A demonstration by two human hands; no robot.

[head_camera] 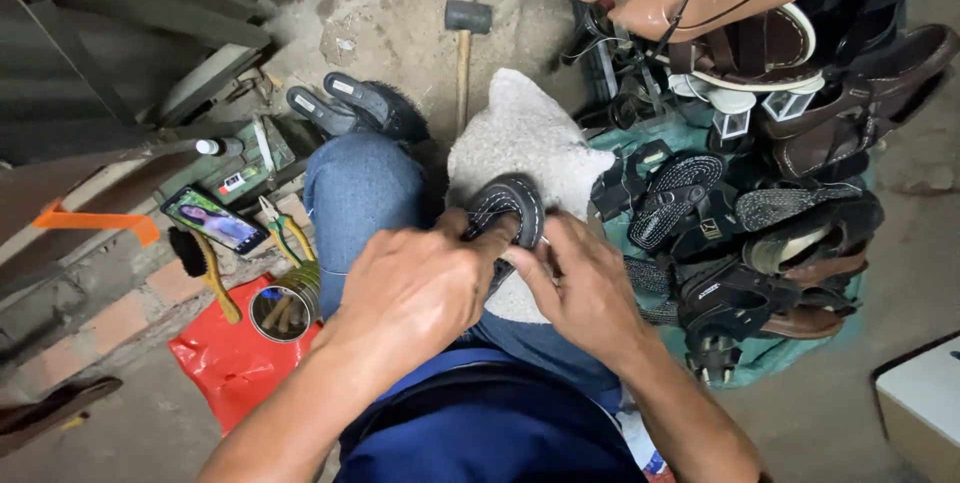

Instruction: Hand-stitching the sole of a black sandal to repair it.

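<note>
Black leather, edged with pale stitching, made up the sandal (508,211), which was held on a grey cloth (525,138) spread over the lap. The left hand (415,288) was closed over the sandal's near edge, its fingers pressed down on the sole. The right hand (580,288) was pinched at the same edge, fingertips drawn together; whether a needle or thread was gripped there could not be told. For such edge work, the sandal would best be kept braced firmly against the knee, with the grip kept close to the seam so that the sole was not allowed to twist.

Bare, rough concrete was seen underfoot. A hammer (465,43) lay beyond the cloth, with a pair of dark slippers (350,103) to its left. On the left side a phone (215,221), pliers (285,228), a brush (205,268) and a tin (285,311) of tools were set near a red bag (235,363). On the right, a heap of shoes (740,143) was piled on a green sheet (770,353).
</note>
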